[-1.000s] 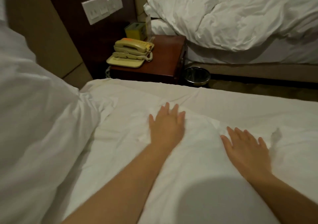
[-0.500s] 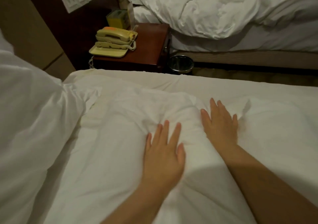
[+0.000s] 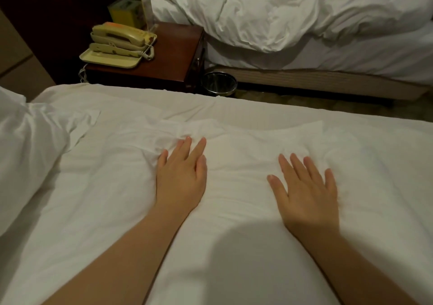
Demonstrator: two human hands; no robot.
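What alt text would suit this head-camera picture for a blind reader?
A left hand and right hand lie flat on white bedding, fingers straight. Behind: a beige telephone on a wooden nightstand, a metal bin, an unmade bed.

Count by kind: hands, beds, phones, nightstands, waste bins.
Hands: 2, left hand and right hand, both flat on the near bed
Beds: 2, near bed and far bed
Phone: 1
Nightstand: 1
Waste bin: 1
Total: 7
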